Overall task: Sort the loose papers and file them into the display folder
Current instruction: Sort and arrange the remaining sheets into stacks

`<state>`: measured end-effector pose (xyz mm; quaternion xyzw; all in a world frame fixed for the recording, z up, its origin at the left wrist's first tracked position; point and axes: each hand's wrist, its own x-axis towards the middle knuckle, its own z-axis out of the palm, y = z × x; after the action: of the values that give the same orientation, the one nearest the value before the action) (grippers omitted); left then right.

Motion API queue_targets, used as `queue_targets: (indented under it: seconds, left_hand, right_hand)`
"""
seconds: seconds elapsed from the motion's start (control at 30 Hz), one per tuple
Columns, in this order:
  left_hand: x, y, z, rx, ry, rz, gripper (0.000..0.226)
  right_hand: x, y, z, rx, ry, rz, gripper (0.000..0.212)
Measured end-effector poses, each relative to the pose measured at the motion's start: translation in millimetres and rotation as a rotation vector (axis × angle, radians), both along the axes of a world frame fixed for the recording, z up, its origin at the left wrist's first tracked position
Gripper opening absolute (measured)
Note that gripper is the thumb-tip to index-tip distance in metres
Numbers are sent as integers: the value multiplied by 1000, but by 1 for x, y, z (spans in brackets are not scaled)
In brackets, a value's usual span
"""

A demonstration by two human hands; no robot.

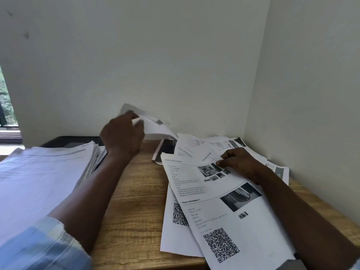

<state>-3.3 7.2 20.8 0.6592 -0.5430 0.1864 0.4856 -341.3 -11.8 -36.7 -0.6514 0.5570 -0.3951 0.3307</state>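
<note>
Rightward on the tabletop (136, 191), loose papers (224, 211) fanned and overlapping, pinched near an upper edge by the right hand (243, 164). Farther back, one bent sheet (155, 127) lifted clear, gripped in the left hand (122, 135), close to the wall (175, 55). Leftward, a thick paper stack (42, 172) over a dark object (72, 142).

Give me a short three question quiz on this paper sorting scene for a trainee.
1. True or false: the left hand holds lifted sheets.
2. Where does the tall stack lie? A left, B right, C on the floor.
3. Fill in: the page under the right hand carries a ___ code.
Key: 1 true; 2 A; 3 QR.
</note>
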Motion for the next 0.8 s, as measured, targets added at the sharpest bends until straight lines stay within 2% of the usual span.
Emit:
queue_targets:
  seconds: [0.17, 0.3, 0.47, 0.53, 0.6, 0.67, 0.73, 0.8]
  left_hand:
    - [13, 7, 17, -112, 172, 45, 30]
    - [-4, 13, 16, -23, 165, -43, 31]
    - [-53, 30, 5, 306, -162, -204, 32]
    - [-75, 40, 4, 529, -323, -382, 48]
    - [-93, 51, 0, 849, -438, -625, 67]
    - [-102, 52, -9, 1028, -451, -824, 70]
    - [-105, 51, -21, 1040, -473, -918, 72]
    - [-107, 49, -27, 960, -501, -955, 71]
  right_hand:
    - [0, -2, 0, -9, -30, -98, 28]
    - [-3, -7, 0, -5, -66, -162, 23]
    - [-6, -8, -1, -75, -155, -246, 28]
    - [-5, -7, -1, -84, -194, -258, 36]
    - [-4, -8, -3, -84, -214, -275, 28]
    - [-2, -8, -3, -85, -250, -288, 22]
    - [0, -8, -2, -72, -272, -290, 19]
    - [1, -10, -2, -76, -302, -277, 18]
